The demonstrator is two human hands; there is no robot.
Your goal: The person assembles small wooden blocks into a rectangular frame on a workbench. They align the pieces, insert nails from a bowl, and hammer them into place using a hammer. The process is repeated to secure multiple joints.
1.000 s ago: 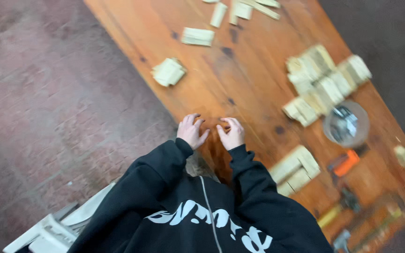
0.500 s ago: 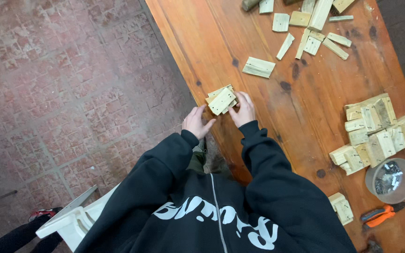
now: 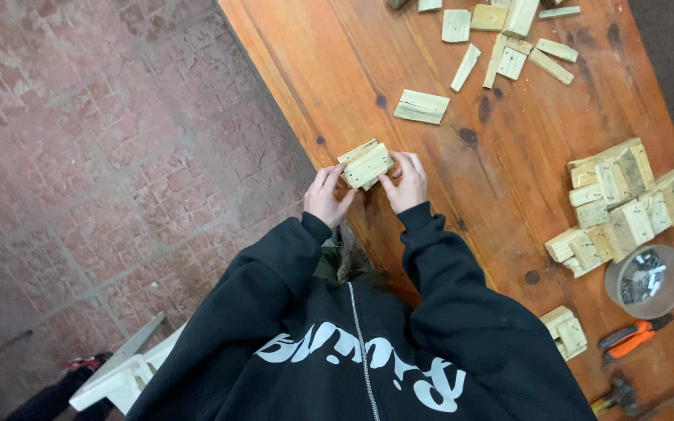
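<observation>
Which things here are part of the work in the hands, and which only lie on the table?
In hand:
left hand
right hand
small wooden block assembly, held between both hands

Lying about:
loose flat wood piece
pile of wood blocks
clear round container
orange-handled pliers

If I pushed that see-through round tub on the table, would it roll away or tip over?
Probably neither. The clear tub stands upright on its flat base on the wooden table, so it would likely slide. It looks like thin plastic with small metal bits inside, so perhaps heavier than it looks.
</observation>
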